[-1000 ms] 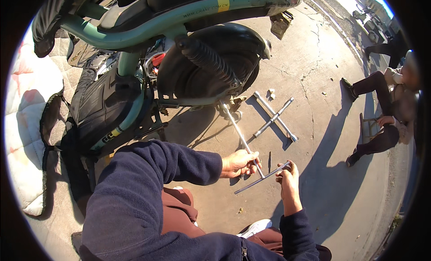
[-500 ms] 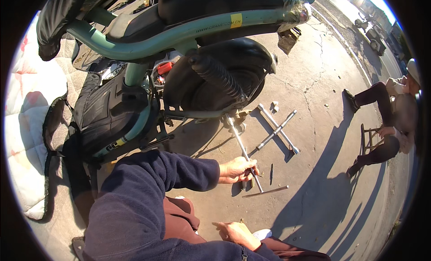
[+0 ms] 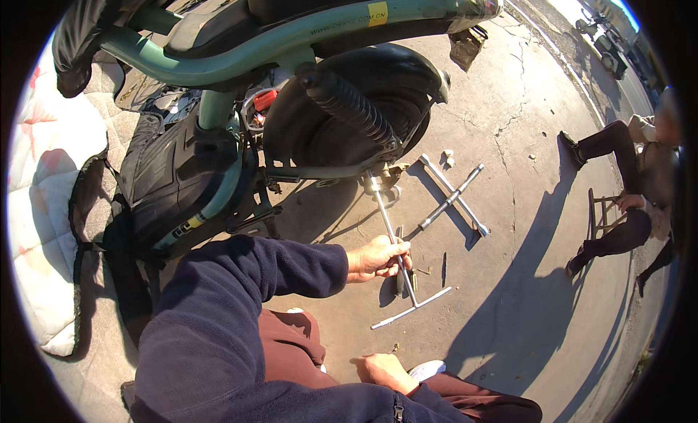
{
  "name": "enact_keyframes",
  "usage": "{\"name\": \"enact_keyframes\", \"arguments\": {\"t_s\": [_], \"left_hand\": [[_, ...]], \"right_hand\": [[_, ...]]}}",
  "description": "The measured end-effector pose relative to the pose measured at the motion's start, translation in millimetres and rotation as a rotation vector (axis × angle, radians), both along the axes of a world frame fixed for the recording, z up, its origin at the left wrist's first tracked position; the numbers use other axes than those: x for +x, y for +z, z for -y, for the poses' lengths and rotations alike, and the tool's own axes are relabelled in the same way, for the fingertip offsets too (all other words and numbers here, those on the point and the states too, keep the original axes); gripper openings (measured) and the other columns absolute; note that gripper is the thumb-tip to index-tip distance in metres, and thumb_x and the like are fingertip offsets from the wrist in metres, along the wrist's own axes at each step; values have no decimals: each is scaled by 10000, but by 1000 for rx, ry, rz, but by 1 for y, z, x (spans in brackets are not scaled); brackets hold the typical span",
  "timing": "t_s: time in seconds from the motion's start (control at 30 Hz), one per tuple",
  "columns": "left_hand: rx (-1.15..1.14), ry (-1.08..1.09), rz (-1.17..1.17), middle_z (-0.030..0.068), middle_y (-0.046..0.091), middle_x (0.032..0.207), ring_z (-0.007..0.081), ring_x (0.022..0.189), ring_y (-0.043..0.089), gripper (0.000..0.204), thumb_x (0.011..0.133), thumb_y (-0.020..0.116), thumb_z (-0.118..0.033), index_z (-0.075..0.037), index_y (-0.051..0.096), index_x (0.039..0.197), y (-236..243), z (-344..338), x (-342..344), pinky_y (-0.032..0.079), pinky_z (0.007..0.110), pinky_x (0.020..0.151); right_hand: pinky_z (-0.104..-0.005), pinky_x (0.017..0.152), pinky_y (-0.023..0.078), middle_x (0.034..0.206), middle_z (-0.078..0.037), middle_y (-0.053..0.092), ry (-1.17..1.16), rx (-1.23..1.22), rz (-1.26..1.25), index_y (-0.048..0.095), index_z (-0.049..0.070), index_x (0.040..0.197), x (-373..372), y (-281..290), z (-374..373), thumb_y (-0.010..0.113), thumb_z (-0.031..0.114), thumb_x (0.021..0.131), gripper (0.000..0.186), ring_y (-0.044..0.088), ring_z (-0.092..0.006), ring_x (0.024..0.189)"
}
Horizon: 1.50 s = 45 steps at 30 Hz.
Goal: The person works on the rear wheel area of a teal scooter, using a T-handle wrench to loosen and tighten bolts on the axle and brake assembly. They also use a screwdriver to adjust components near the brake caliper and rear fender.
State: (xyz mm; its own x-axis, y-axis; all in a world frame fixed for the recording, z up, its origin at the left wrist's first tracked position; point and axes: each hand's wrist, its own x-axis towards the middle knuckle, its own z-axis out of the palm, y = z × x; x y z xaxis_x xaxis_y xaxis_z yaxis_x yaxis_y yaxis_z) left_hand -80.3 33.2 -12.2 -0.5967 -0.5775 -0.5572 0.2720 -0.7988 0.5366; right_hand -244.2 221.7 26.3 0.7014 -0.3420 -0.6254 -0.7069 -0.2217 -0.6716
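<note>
My left hand [image 3: 379,257] is closed around the shaft of a long silver T-handle wrench [image 3: 385,212], whose far end meets the hub area below the black rear wheel [image 3: 338,128] and spring shock of a mint-green scooter [image 3: 305,30]. The crossbar lies toward me. My right hand [image 3: 387,373] is low by my maroon trousers, apart from the wrench, its fingers bent down and mostly hidden. A four-way lug wrench [image 3: 452,197] lies on the pavement right of the shaft, and several small slim tools [image 3: 443,270] lie near my left hand.
A quilted white cover [image 3: 51,226] hangs at left. A container with red items [image 3: 262,103] sits behind the scooter. At right a seated person [image 3: 618,234] in dark trousers has a wooden stool [image 3: 603,208] beside them. A road with a parked two-wheeler [image 3: 607,52] is beyond.
My right hand has let go of the crossbar and dropped toward my lap. My left hand still grips the shaft and has moved slightly, with the crossbar changing its angle.
</note>
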Motion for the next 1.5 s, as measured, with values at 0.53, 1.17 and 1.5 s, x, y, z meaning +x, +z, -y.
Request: {"name": "enact_keyframes", "arguments": {"t_s": [0.53,1.17,1.5], "left_hand": [[-132,44,135,103,661,791,74,472,500,255,988,490,-256,-65,549,829,5,22,19,351,183,403],[-229,-474,133,21,658,1062,115,915,622,301,1011,439,-333,-82,606,1010,-51,-87,28,487,279,750],[51,-88,322,176,640,1069,230,883,687,395,1031,353,-326,14,555,1023,-50,-123,88,533,304,734]], "right_hand": [[-290,675,487,901,-125,707,-882,11,106,665,-25,1056,-86,10,181,517,283,966,354,617,-163,730],[-344,737,531,874,-130,680,-75,489,-17,622,-11,1064,-34,-93,81,527,231,955,282,664,-212,803],[-310,628,526,799,-93,673,-729,84,220,631,-39,999,5,-126,214,523,125,915,214,641,-181,670]]}}
